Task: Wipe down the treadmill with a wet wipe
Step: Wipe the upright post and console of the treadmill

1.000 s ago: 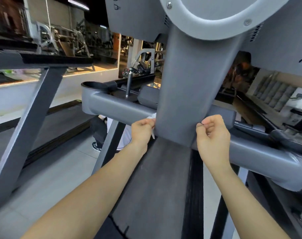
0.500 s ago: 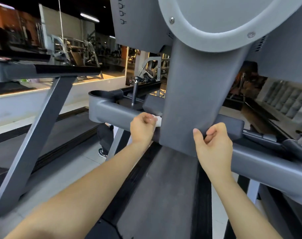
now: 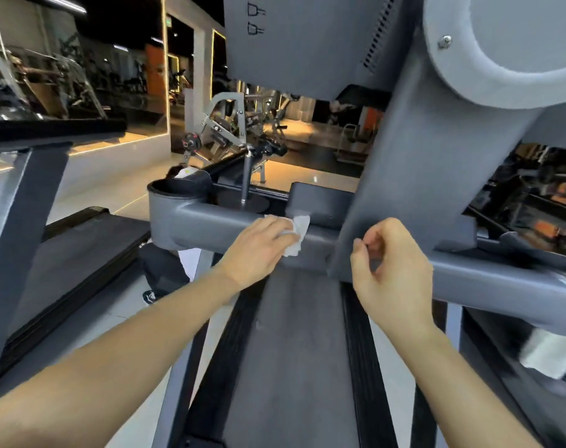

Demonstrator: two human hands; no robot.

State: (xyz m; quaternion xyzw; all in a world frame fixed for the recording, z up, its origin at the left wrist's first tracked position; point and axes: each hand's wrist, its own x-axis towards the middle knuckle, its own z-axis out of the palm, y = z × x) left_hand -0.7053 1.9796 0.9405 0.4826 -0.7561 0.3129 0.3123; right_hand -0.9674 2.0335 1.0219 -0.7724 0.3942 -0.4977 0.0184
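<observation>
The large grey metal treadmill (image 3: 420, 195) fills the view: a broad slanted console column rises at centre right, and a dark running belt (image 3: 294, 367) extends toward the viewer beneath it. A thick grey tubular crossbar handrail (image 3: 210, 224) runs across the frame from a round black-rimmed cup holder (image 3: 178, 189) at its left end, passes behind the foot of the column, and carries on to the right edge.

The left hand (image 3: 262, 244) lies flat on the crossbar, just left of the column foot, fingers extended and pressing a crumpled white wet wipe (image 3: 296, 232) onto the rail. The wipe shows past the fingertips, in contact with the top and near face of the rail. A flat palm suits this work: it spreads pressure across the curved tube.

The right hand (image 3: 391, 270) hangs just in front of the lower edge of the column, fingers loosely curled, holding nothing. Whether it touches the column cannot be told. Judged from its position, it is kept clear of the wiping path, ready to steady the body.

A white cloth-like item (image 3: 553, 357), blurred, sits at the lower right edge below the rail.

Assessment: wiping of the left section of the crossbar is in hand; the column, belt and right section appear outstanding.
</observation>
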